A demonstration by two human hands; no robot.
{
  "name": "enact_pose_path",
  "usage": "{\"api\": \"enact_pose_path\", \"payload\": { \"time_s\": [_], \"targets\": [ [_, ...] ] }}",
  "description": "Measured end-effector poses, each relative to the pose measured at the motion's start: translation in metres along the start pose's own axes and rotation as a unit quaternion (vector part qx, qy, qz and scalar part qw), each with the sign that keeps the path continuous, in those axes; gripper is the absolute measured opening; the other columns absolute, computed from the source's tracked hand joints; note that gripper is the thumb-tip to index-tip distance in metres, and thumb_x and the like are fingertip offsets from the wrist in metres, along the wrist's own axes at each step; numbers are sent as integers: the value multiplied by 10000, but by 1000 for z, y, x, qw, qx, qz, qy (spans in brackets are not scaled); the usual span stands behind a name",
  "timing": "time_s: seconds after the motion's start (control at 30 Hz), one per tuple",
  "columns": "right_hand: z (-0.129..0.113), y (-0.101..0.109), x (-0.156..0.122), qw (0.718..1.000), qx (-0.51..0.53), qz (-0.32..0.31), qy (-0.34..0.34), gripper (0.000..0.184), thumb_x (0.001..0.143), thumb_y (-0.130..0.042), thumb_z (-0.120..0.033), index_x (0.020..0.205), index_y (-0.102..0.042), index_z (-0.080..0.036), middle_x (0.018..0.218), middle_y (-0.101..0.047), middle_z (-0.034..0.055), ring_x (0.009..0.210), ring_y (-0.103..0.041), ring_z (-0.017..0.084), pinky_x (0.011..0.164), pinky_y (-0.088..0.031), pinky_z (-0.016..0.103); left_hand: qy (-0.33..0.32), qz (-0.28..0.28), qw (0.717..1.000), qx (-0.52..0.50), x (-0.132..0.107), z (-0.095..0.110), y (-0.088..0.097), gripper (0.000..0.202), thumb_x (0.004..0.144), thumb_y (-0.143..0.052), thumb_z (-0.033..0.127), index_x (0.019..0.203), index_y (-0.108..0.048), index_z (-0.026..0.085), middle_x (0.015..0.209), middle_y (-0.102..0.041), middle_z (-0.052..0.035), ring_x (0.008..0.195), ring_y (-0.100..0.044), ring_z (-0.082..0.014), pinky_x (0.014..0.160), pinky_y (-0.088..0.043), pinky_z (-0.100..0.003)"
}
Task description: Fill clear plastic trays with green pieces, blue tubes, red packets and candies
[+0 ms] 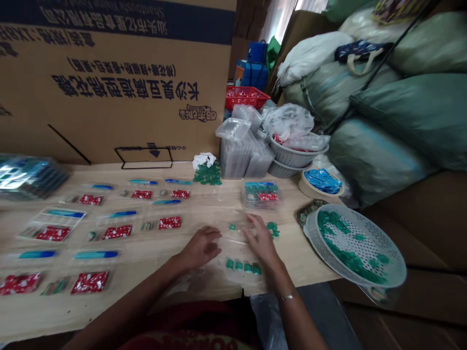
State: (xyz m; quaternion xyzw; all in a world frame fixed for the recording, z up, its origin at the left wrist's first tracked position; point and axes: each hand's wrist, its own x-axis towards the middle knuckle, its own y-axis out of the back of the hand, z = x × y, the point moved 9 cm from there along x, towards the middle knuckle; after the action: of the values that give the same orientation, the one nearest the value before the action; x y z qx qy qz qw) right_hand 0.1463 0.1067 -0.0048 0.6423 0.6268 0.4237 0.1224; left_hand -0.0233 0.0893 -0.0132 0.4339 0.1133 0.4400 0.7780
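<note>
My left hand hovers over the table by the left edge of a clear plastic tray, fingers half curled, thumb apart, nothing visible in it. Over the right part of that tray bends my right hand; its fingers and thumb curve down together, and whatever is between them is hidden. One small green piece sits in the tray, left of my right fingertips. A row of several green pieces lies in a clear tray nearer to me. More loose green pieces are piled just right of my right hand.
To the left, several clear trays hold blue pens and red packets. A closed filled box stands behind my right hand. At right is a white colander of green pieces. A large carton and stacked clear lids border the back.
</note>
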Motion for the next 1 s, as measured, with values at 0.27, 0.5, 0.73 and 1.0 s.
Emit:
{"api": "enact_pose_path", "payload": {
  "time_s": [0.27,0.5,0.73,1.0],
  "targets": [
    [37,34,-35,989,-135,-16,-52,213,812,-454,-161,919,-636,-194,927,-639,90,899,-547,242,788,-458,381,-75,-78,992,66,67,13,-28,150,841,-482,139,766,-611,159,806,-633,-58,835,-562,-185,807,-430,-310],
    [53,39,-43,993,25,54,-102,167,802,-521,-253,911,-636,-201,917,-650,75,870,-575,218,760,-469,356,-50,-41,998,-17,73,-15,-38,159,871,-458,191,891,-614,166,884,-590,-58,860,-544,-167,780,-445,-278],
    [81,35,-57,938,226,127,-231,266,720,-632,-373,902,-638,-179,796,-660,52,691,-583,177,633,-473,304,-57,-31,998,12,70,-10,-36,201,888,-434,235,923,-618,164,949,-559,-79,923,-504,-188,843,-430,-316],
    [76,23,-55,920,276,124,-248,293,694,-652,-393,891,-641,-176,766,-654,37,680,-577,171,638,-469,298,-77,-37,996,7,69,-10,-33,198,877,-459,248,890,-633,154,867,-585,-75,852,-521,-182,793,-434,-305]
  ]
}}
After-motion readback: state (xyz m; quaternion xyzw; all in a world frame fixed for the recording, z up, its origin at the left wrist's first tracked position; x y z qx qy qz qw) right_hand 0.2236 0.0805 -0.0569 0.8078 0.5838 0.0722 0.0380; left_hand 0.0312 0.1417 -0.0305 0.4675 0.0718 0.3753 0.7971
